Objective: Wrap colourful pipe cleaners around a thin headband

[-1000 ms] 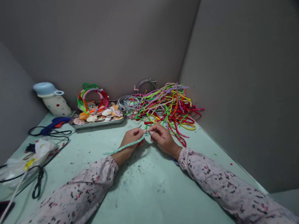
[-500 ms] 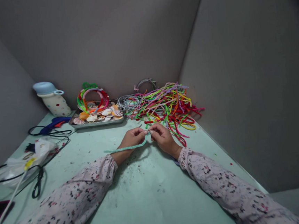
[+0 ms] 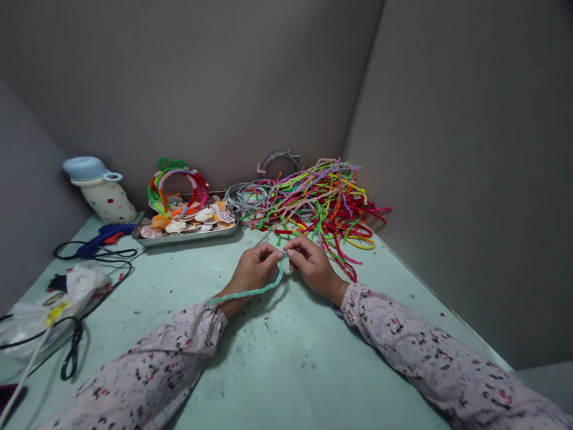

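The pale green pipe cleaner (image 3: 265, 288) is up at my fingertips, above the middle of the table (image 3: 291, 382), its tail curving down and back across my left wrist. My left hand (image 3: 252, 269) pinches it near one end between thumb and finger. My right hand (image 3: 315, 266) is just beside, thumb and finger brought close together at that same end — whether they grip it is too small to tell.

Beyond my hands, a little to the right, lies a tangled pile of coloured pipe cleaners (image 3: 325, 191), with a coil of grey wire (image 3: 245, 198) at its left edge. Next to that is a metal tray (image 3: 188, 237) of shells (image 3: 176, 227), with colourful hoops (image 3: 198, 184) standing over them. Farther left, a bottle (image 3: 109, 201) with a blue lid leans near the wall — and nearer me is a plastic bag (image 3: 88, 282) among cables (image 3: 73, 359).
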Demonstrator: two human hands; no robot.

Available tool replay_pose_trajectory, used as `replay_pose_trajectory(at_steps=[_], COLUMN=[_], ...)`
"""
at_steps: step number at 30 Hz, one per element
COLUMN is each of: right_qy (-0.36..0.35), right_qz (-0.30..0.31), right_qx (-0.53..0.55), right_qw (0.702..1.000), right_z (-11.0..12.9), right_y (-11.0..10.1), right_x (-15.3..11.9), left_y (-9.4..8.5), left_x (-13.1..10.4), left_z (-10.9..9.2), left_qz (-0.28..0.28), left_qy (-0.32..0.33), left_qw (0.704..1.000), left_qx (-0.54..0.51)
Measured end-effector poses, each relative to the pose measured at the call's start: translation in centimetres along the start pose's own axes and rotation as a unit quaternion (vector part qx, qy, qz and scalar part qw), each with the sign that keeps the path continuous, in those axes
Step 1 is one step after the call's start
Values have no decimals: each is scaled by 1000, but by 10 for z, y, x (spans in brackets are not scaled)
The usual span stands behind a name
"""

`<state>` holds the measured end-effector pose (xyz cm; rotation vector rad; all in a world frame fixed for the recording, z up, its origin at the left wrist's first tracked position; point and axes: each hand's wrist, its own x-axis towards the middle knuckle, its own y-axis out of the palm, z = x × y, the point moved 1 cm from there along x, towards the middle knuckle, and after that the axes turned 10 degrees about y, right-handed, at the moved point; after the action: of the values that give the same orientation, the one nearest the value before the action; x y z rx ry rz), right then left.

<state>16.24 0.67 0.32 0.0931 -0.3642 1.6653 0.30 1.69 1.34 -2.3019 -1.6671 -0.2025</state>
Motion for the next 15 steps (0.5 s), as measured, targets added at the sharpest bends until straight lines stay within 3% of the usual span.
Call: replay_pose_trajectory(at_steps=[11, 15], right_qy=[-2, -2], right_qz=[-5, -2], right_qx=[-3, 2], right_qw=[1000, 1000], right_z=[0, 0], right_y=[-1, 0], right_x=[0, 0], left_y=[0, -2], left_x=[-3, -2], left_z=[-2, -4], left_qz=[9, 8], left_qy=[-11, -2], left_qw=[999, 1000], left_qx=[-37, -7])
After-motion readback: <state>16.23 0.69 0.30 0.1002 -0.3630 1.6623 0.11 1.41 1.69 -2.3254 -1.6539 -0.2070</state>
